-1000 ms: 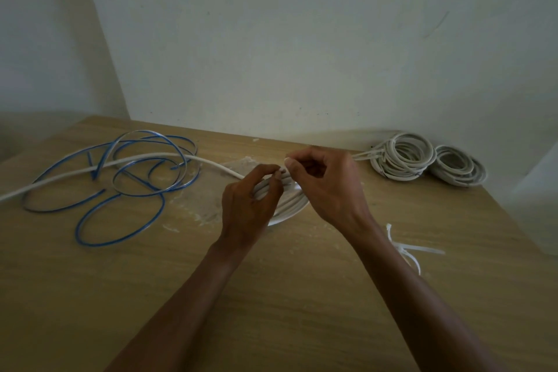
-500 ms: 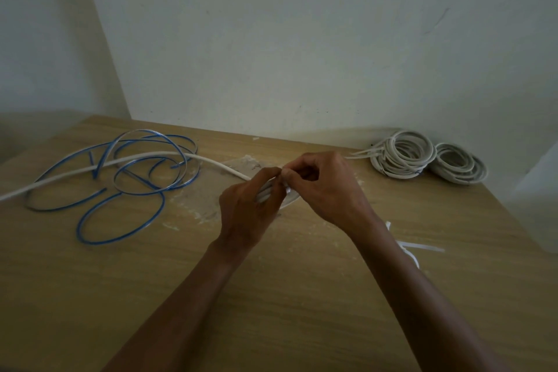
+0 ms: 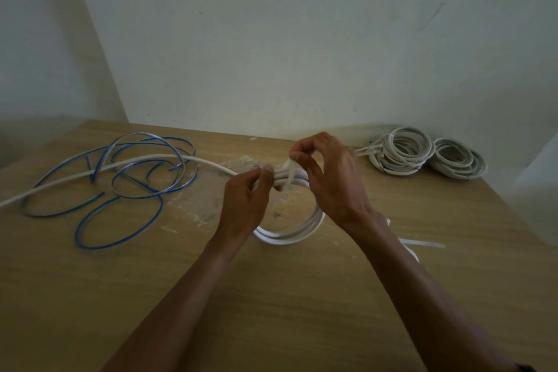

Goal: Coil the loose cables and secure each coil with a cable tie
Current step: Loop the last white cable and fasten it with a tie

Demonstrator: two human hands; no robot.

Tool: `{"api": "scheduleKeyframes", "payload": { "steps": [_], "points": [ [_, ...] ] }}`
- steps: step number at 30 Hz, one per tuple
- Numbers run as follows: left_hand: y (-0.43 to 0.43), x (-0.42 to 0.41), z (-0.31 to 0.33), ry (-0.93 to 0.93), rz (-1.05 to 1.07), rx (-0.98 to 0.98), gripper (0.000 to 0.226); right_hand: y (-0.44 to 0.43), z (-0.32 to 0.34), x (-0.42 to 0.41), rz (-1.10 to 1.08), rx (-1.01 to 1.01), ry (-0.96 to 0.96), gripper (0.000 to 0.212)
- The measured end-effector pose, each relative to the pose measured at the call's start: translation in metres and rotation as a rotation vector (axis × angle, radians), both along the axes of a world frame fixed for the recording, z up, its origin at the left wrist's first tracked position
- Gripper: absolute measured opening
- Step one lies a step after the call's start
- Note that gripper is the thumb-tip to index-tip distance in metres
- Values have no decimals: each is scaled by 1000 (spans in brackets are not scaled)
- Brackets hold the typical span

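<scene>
L hand [image 3: 244,199] grips top of the white coil [image 3: 297,235], mid desk [image 3: 271,311] twd back edge; R hand [image 3: 332,181] right beside it pinches the cable tie [image 3: 290,173] looped across the strands, tail pointing up.

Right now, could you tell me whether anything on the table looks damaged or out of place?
Yes: a pale, rough patch mars the table top beside the white coil, like scraped veneer or dried residue. The coil's loose tail also trails left across the blue cable.
</scene>
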State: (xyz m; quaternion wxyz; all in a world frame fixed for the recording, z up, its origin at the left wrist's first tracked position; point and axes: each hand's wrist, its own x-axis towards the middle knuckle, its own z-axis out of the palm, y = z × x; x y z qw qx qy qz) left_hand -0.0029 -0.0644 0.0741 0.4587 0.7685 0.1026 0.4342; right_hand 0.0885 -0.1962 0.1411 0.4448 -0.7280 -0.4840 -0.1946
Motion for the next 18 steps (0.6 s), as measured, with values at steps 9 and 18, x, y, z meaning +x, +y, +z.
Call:
{"api": "scheduleKeyframes", "payload": {
  "steps": [9, 18],
  "points": [
    [5, -3, 7, 115, 89, -174, 52, 12, -19, -5, -110, 53, -320, 17],
    [-18, -5, 3, 43, -172, 13, 42, -3, 5, 24, 77, 157, 426, 9]
  ]
}}
